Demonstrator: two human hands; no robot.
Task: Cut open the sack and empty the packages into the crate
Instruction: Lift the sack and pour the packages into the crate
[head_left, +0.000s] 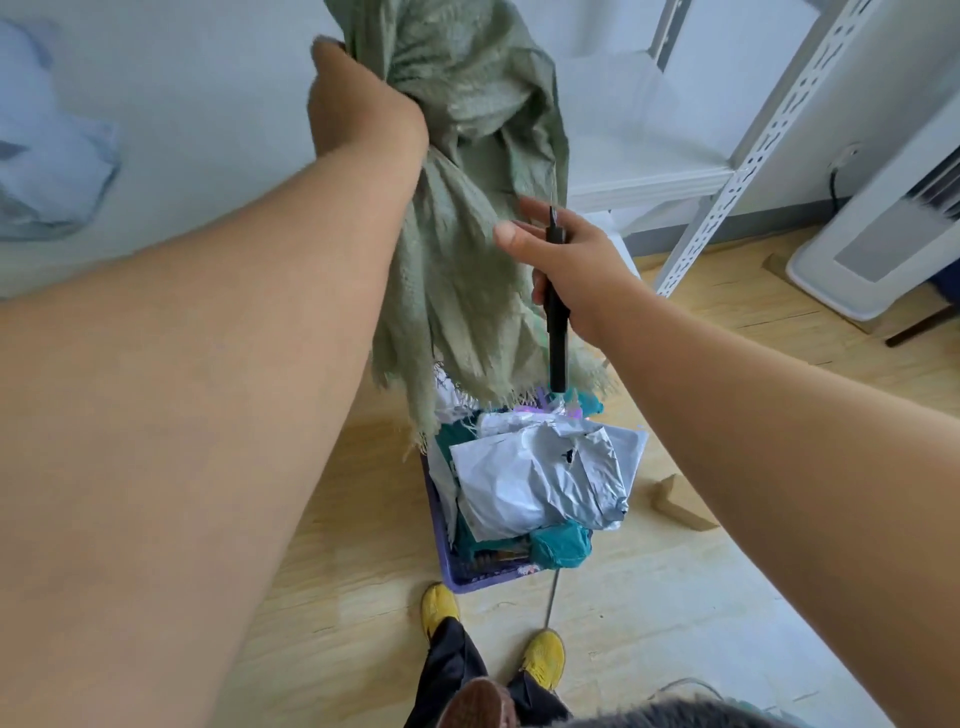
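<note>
A green woven sack (467, 208) hangs limp and upside down, its frayed cut edge just above a purple crate (441, 540). My left hand (358, 98) grips the sack's bunched top, held high. My right hand (566, 260) holds a black knife (557, 312) by its handle, blade pointing up, with thumb and fingers against the sack's right side. The crate on the floor is piled with packages: a large grey-white plastic mailer (540, 478) on top, teal ones (561, 545) below.
A white metal shelf rack (748, 156) stands at the right, a white appliance (872, 249) beyond it. A small cardboard box (680, 499) lies on the wooden floor right of the crate. My feet in yellow shoes (545, 660) stand just behind the crate.
</note>
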